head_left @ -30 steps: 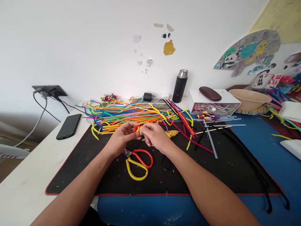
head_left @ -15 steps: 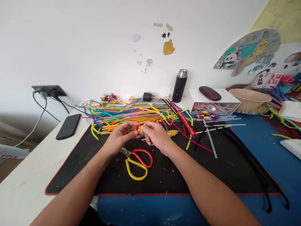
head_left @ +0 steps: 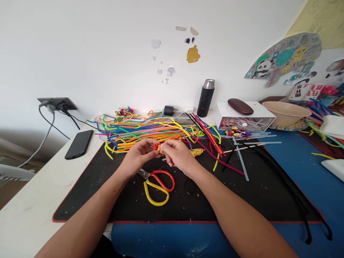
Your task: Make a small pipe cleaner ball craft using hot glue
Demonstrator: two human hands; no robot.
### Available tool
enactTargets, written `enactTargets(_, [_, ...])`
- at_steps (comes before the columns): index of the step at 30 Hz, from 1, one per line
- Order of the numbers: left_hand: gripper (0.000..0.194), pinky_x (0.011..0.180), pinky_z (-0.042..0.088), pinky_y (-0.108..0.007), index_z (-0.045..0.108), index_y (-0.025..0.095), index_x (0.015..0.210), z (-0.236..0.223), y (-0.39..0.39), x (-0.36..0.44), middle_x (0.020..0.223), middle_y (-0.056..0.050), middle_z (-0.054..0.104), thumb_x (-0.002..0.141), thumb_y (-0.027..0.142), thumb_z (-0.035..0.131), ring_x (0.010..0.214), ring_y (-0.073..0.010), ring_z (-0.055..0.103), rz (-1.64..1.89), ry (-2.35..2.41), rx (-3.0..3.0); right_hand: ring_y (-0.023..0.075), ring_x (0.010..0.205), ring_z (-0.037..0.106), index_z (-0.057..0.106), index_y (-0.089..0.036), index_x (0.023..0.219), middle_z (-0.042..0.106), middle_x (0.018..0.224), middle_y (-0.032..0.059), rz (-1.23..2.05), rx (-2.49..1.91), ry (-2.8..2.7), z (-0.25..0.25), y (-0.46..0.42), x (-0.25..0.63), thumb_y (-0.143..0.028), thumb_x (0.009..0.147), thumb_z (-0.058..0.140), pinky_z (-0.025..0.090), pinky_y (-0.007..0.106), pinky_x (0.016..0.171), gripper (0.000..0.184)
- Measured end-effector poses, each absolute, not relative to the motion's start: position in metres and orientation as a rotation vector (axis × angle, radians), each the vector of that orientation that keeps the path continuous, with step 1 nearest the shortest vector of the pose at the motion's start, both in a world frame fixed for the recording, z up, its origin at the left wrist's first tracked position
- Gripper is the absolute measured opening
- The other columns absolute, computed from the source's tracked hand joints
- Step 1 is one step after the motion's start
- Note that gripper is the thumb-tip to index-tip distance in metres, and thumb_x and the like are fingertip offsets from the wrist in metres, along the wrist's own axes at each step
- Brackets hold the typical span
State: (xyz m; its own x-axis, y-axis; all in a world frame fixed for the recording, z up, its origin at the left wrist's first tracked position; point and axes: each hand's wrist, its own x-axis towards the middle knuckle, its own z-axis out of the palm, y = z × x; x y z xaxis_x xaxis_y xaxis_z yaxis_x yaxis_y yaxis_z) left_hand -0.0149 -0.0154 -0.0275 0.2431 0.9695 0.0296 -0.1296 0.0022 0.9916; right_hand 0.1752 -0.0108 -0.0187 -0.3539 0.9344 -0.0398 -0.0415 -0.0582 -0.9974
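Observation:
My left hand is closed, thumb and fingers pinching a small red-and-yellow pipe-cleaner piece above the black mat. From the other side my right hand meets it, its curled fingers pressed on the same piece and hiding part of it. Below the hands lie scissors with one red and one yellow handle, their blades partly covered by my left hand. A yellow glue-gun-like tool or textured yellow piece shows beyond my right hand, mostly hidden.
Many coloured pipe cleaners are heaped behind the hands. A phone lies at left. At the back stand a black thermos, a white box and a beige bowl. Pale sticks and long black strips lie at right.
Both hands stay in nearly the same place, still pinching the red-and-yellow piece. The view shifts very slightly; nothing else visibly moves.

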Motion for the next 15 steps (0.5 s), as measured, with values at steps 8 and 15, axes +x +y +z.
enactTargets(8, [0.04, 0.089, 0.066, -0.036, 0.072, 0.018, 0.101, -0.0315, -0.013, -0.0139, 0.094, -0.003, 0.078, 0.073, 0.035, 0.096, 0.09, -0.0203, 0.077, 1.111, 0.959, 1.257, 0.0079, 0.035, 0.042, 0.061, -0.021, 0.075, 0.049, 0.044, -0.0099, 1.54, -1.006, -1.413, -0.0185, -0.0117, 0.1749, -0.033, 0.091, 0.061, 0.031, 0.02, 0.04, 0.02])
enactTargets(15, [0.041, 0.088, 0.065, -0.038, 0.071, 0.019, 0.102, -0.0324, -0.0099, -0.0168, 0.091, -0.004, 0.079, 0.074, 0.038, 0.095, 0.086, -0.0217, 0.077, 1.171, 0.988, 1.253, 0.0085, 0.036, 0.043, 0.065, -0.02, 0.084, 0.049, 0.047, -0.0093, 1.543, -0.984, -1.397, -0.0159, -0.0123, 0.1768, -0.049, 0.096, 0.061, 0.03, 0.021, 0.04, 0.032])
